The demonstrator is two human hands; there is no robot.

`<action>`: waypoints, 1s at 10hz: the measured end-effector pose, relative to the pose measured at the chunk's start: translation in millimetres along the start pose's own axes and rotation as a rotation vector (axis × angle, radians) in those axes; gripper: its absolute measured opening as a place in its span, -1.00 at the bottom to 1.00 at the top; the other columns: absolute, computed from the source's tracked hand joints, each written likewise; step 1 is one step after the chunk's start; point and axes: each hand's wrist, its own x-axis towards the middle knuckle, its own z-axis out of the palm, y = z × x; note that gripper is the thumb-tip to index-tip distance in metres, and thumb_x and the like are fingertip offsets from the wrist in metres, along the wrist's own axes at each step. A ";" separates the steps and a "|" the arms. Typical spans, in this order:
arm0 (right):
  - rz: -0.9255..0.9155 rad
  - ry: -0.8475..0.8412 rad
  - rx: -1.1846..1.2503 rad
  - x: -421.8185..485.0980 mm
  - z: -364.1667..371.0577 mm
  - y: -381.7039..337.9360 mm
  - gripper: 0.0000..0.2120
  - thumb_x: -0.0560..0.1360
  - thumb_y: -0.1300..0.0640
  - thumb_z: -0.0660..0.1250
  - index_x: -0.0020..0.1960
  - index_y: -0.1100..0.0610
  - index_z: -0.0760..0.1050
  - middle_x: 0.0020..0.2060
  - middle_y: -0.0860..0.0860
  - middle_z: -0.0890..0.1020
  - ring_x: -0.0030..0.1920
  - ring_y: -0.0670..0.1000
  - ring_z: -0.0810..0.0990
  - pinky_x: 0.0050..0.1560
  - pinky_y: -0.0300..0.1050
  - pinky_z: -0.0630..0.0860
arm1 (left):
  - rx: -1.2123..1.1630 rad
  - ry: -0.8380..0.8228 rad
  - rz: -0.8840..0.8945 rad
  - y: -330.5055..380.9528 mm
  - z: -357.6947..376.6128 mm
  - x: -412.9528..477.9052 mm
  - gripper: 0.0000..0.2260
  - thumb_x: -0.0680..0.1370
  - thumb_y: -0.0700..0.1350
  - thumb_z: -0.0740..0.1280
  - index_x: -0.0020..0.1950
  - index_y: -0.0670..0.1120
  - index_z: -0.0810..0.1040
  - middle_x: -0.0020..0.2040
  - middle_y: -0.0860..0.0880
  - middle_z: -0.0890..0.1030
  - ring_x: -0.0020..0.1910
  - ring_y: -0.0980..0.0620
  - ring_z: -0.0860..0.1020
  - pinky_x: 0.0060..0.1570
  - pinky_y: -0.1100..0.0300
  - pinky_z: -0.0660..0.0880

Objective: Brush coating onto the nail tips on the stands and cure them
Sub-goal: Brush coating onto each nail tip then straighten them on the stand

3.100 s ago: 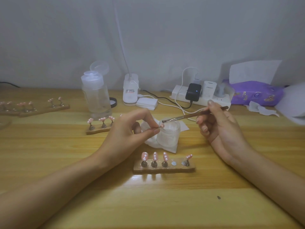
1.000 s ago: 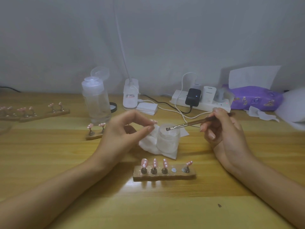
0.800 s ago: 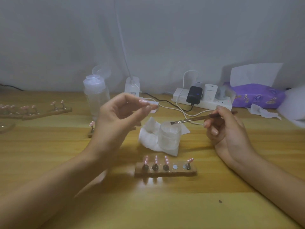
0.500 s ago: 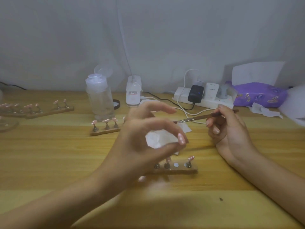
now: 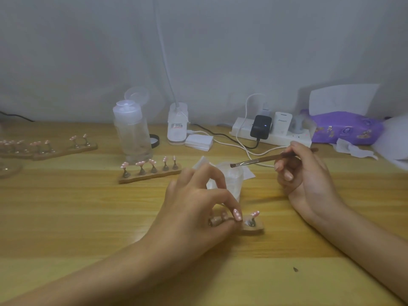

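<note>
A left hand (image 5: 198,208) pinches a pink nail tip (image 5: 237,214) between thumb and forefinger at the wooden stand (image 5: 256,227) just in front of the frosted jar (image 5: 231,181), whose contents are unclear. The right hand (image 5: 304,175) grips a brush (image 5: 254,161), bristles over the jar. Behind the jar to the left, an open-lidded bottle (image 5: 132,138) holds clear liquid.

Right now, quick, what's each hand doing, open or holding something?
Left hand: pinching a pink nail tip at the front stand.
Right hand: holding the brush.

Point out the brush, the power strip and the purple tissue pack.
brush (image 5: 249,161): head view, on its metal ferrule.
power strip (image 5: 284,140): head view, on its white front face.
purple tissue pack (image 5: 346,129): head view, on its wrapper.
</note>
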 end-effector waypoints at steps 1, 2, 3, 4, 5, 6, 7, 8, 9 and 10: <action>0.006 -0.001 0.011 0.8 -0.4 0.0 -0.72 0.63 0.13 0.20 -0.24 0.15 0.42 -0.55 0.07 0.52 -0.62 -0.09 0.30 -0.56 -0.32 0.25 | 0.001 -0.027 -0.025 -0.7 -0.8 1.0 -0.88 0.44 0.23 0.36 -0.10 0.27 0.61 0.07 0.32 0.31 0.18 0.32 0.22 0.10 0.29 0.18; 0.015 0.012 0.040 2.2 -1.6 0.3 -0.71 0.63 0.13 0.20 -0.25 0.15 0.42 -0.55 0.06 0.52 -0.62 -0.09 0.30 -0.58 -0.33 0.25 | 0.134 -0.021 0.001 1.4 -2.2 0.8 -0.80 0.43 0.27 0.26 -0.05 0.26 0.58 0.04 0.29 0.28 0.09 0.25 0.25 0.06 0.20 0.19; 0.020 0.026 0.061 3.5 -2.3 0.6 -0.72 0.63 0.13 0.20 -0.25 0.14 0.42 -0.55 0.05 0.51 -0.62 -0.10 0.30 -0.59 -0.33 0.24 | 0.315 0.038 0.083 10.8 -3.7 2.9 -0.78 0.42 0.26 0.30 -0.06 0.20 0.59 0.03 0.17 0.39 0.05 0.10 0.32 0.00 0.11 0.21; 0.020 0.021 0.066 4.9 -3.7 1.2 -0.73 0.63 0.13 0.20 -0.24 0.14 0.41 -0.54 0.05 0.51 -0.62 -0.10 0.30 -0.59 -0.32 0.25 | 0.423 0.060 0.159 22.2 -1.0 8.9 -0.76 0.41 0.23 0.27 -0.12 0.15 0.63 -0.02 0.11 0.47 0.01 0.05 0.33 -0.03 0.12 0.21; 0.021 0.016 0.070 6.1 -4.6 1.9 -0.73 0.63 0.13 0.19 -0.24 0.14 0.42 -0.54 0.05 0.51 -0.62 -0.10 0.31 -0.60 -0.32 0.25 | 0.466 0.053 0.176 27.5 3.1 15.4 -0.79 0.38 0.18 0.32 -0.21 0.09 0.66 -0.06 0.10 0.50 -0.02 0.04 0.32 -0.06 0.10 0.18; 0.020 0.011 0.083 6.6 -4.7 2.2 -0.73 0.64 0.14 0.19 -0.23 0.15 0.41 -0.54 0.06 0.51 -0.62 -0.10 0.31 -0.61 -0.32 0.25 | 0.510 0.055 0.180 28.2 3.9 19.1 -0.79 0.35 0.17 0.34 -0.26 0.07 0.66 -0.09 0.10 0.51 -0.04 0.04 0.30 -0.06 0.10 0.17; 0.018 0.008 0.088 6.6 -4.4 2.2 -0.74 0.64 0.14 0.18 -0.22 0.15 0.41 -0.54 0.06 0.51 -0.62 -0.10 0.30 -0.61 -0.32 0.24 | 0.485 0.050 0.202 27.5 3.0 19.3 -0.79 0.34 0.19 0.34 -0.26 0.09 0.65 -0.08 0.10 0.52 -0.04 0.05 0.30 -0.07 0.10 0.16; 0.019 0.008 0.087 6.8 -5.3 1.9 -0.73 0.64 0.14 0.18 -0.23 0.15 0.41 -0.54 0.06 0.51 -0.62 -0.10 0.30 -0.60 -0.31 0.24 | 0.484 0.053 0.257 26.2 4.6 19.4 -0.86 0.37 0.13 0.36 -0.25 0.09 0.62 -0.06 0.09 0.53 -0.03 0.03 0.39 -0.07 0.12 0.21; 0.018 0.006 0.089 6.3 -5.6 1.5 -0.73 0.63 0.13 0.19 -0.23 0.15 0.41 -0.54 0.06 0.51 -0.61 -0.10 0.30 -0.60 -0.30 0.24 | 0.531 0.102 0.362 25.5 6.6 17.8 -0.93 0.39 0.03 0.40 -0.27 0.07 0.61 -0.08 0.08 0.57 -0.10 0.00 0.53 -0.08 0.12 0.34; -0.002 -0.009 0.072 3.8 -5.1 2.0 -0.73 0.63 0.12 0.20 -0.23 0.15 0.42 -0.53 0.07 0.52 -0.60 -0.09 0.31 -0.58 -0.30 0.27 | 0.458 0.187 0.520 28.8 -0.8 17.8 -0.90 0.48 -0.03 0.43 -0.23 0.03 0.62 -0.07 0.06 0.61 -0.17 0.01 0.51 -0.20 0.13 0.42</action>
